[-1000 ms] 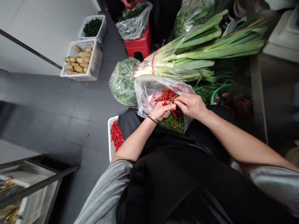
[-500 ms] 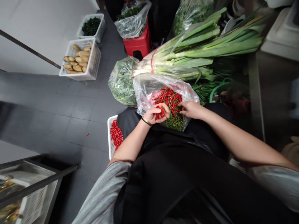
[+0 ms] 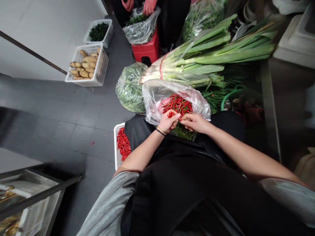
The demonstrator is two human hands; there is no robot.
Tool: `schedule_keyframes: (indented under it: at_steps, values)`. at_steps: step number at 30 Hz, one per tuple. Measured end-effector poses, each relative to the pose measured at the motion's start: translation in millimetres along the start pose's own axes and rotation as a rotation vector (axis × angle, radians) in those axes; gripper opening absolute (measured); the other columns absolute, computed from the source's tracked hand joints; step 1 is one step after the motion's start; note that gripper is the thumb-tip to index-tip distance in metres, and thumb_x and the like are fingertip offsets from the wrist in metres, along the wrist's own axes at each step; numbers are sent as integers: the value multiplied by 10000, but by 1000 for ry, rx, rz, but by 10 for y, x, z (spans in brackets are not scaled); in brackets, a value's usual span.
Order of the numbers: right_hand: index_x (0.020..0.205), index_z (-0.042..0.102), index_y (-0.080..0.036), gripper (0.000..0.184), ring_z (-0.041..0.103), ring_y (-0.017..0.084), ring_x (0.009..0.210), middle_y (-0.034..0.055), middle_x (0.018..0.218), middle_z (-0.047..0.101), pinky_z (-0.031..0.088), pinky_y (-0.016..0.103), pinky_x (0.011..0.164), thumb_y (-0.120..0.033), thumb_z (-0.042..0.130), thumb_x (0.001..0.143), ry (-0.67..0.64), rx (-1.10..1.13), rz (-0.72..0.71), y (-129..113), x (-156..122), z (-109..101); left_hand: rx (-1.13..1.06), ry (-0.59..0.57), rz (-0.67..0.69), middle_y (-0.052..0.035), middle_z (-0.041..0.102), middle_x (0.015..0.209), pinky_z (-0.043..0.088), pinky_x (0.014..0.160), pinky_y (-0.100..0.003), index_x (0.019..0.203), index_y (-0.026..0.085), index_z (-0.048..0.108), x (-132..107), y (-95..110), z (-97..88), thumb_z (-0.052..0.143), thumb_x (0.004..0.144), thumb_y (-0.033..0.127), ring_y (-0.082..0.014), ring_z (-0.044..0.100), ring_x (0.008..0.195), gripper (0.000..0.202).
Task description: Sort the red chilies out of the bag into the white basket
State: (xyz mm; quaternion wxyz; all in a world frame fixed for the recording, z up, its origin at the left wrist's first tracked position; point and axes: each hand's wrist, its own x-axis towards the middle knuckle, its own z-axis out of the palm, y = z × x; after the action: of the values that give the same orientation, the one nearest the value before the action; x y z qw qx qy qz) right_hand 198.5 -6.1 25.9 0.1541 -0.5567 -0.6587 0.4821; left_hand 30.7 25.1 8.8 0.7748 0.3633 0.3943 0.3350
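Peppers, thin, shiny and red (image 3: 176, 102), lie in a heap in the clear, crinkly plastic bag (image 3: 150, 106). Through the head camera I see the bare left hand (image 3: 168, 122) curled round a few of them. The bare right hand (image 3: 196, 123) has its fingertips pinched together at the end of one; I can't tell if they have the stem or the red part. More peppers sit in the white plastic basket with holes (image 3: 115, 144). I think each one is very light, smooth and a bit slippery, and hard squeezing could split it. I would hold the middle softly and pinch where the green stem meets the red.
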Motion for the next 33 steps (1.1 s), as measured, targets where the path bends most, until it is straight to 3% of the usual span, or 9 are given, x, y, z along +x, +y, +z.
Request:
schedule_keyframes:
  at_steps: [5,8,12,14,18,21,24,28,33]
  values:
    - [726,565,-202,352,440,120,392,-48,441,475,337,242,456,-516,488,866,-3,201,83,48,-121,229,-70,138,-55,84,505,463,196,308,-153,720,184,456,-162,-93,-41,850,549,498,-38,365,318,532]
    - [667,526,-205,360,511,127,524,1,562,562,378,250,555,-461,453,910,58,1,-174,-38,-208,235,-133,110,-132,78,497,470,175,303,-150,693,177,451,-182,-114,-70,855,551,471,-35,358,318,519]
    - [776,585,-199,351,558,135,637,35,718,628,402,250,627,-411,387,974,-160,-215,-393,-84,-200,10,-268,-75,-251,78,425,459,116,310,-154,640,166,438,-132,-39,-153,827,609,400,-20,299,314,455]
    - [892,639,-196,282,580,153,675,56,804,656,405,262,639,-356,419,965,-190,-429,-290,-35,-78,-159,-345,-77,-238,65,425,478,116,318,-155,635,165,429,-110,7,-199,787,651,361,-26,313,334,409]
    - [1284,600,-219,395,632,234,824,158,1135,642,421,323,675,-293,379,965,40,-882,33,92,348,-372,-451,-72,-181,0,562,650,185,345,-150,675,169,432,-101,60,-244,759,621,296,-90,508,495,355]
    - [1287,613,-186,442,640,265,884,191,1216,611,435,355,710,-300,310,985,-4,-986,73,136,638,-401,-444,-110,-224,22,515,608,147,344,-147,701,174,448,-110,69,-258,765,611,293,-66,428,447,350]
    - [1144,679,-151,399,628,278,930,181,1162,643,444,374,756,-289,348,968,-16,-937,-1,138,729,-464,-361,-72,-243,53,466,561,113,349,-152,708,175,454,-99,78,-260,788,628,324,-33,319,391,374]
    - [1000,675,-161,273,622,225,854,104,949,697,460,338,760,-311,465,912,180,-528,-131,11,539,-591,-90,38,-105,88,429,494,169,368,-171,800,160,571,21,147,-157,853,593,356,-23,321,371,401]
    - [880,632,-176,230,598,197,725,71,785,661,466,325,699,-357,491,887,303,-320,-216,-294,248,-510,89,-59,-63,86,422,437,173,374,-190,721,143,563,199,239,84,857,597,383,-24,329,350,399]
